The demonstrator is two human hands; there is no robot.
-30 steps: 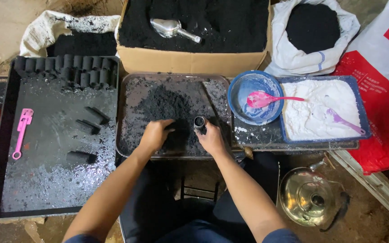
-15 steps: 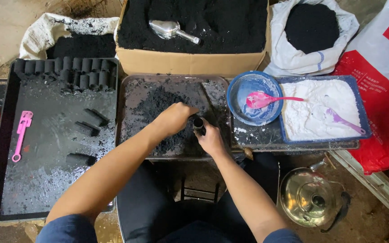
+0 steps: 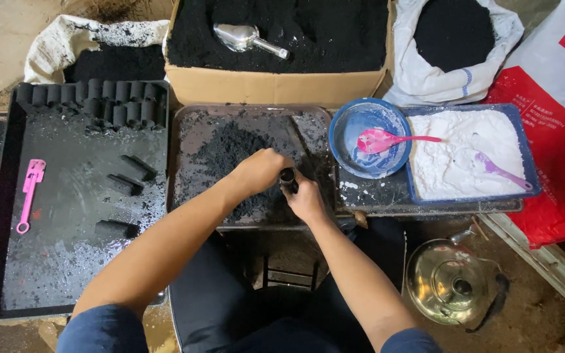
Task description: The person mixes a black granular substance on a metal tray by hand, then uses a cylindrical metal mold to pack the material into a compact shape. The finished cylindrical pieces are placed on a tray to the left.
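Black tube mould stands upright over the middle metal tray, held near the tray's front edge between the person's two hands. Right hand is wrapped around the lower part of the tube, fingers closed on it; left hand sits cupped over and beside its mouth, fingers curled, seemingly pinching or pressing dark charcoal powder into the opening, though whether the fingertips hold powder cannot be told. A heap of that powder lies on the tray just behind the left hand. The step in hand looks like filling and packing the mould; the next move would likely call for firm downward pressure while the right hand keeps the tube vertical, so the fill does not spill around its base. On the large black tray to the left, finished black cylinders stand in rows along the far edge, a few more lie loose on their sides, and a pink tool rests near the left rim. Behind, a cardboard box of black powder holds a metal scoop. To the right sit a blue bowl with a pink spoon, a blue tray of white powder with a purple spoon, and a metal kettle on the floor.
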